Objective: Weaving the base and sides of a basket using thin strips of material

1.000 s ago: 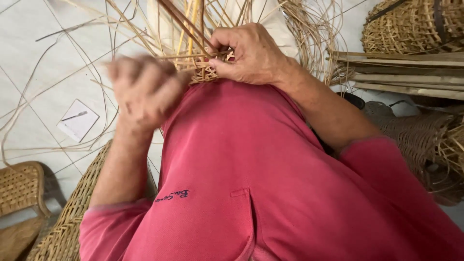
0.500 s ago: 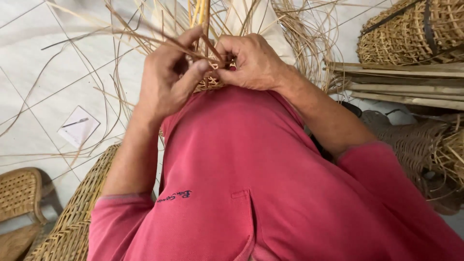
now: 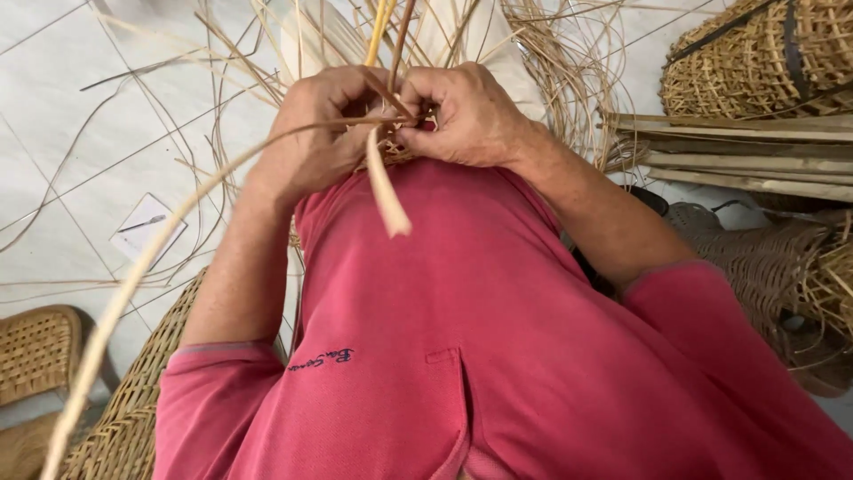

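Grip: both hands closed together at chest height on a small woven rattan piece point(image 3: 391, 153), mostly hidden between them. Left hand point(image 3: 315, 133) pinches a long pale cane strand point(image 3: 178, 231) that arcs down to the lower left; right hand point(image 3: 466, 116) clamps the upright strands point(image 3: 391, 36). Loose cane point(image 3: 551, 53) litters the tiled floor point(image 3: 71, 133); woven baskets point(image 3: 764, 62) and flat slats point(image 3: 737, 156) lie right.

The person wears a faded red short-sleeved shirt point(image 3: 498, 338) (small dark stitched lettering on the chest, beside a chest pocket). The sleeves end above the elbows, leaving both forearms bare. No rings or watch show.
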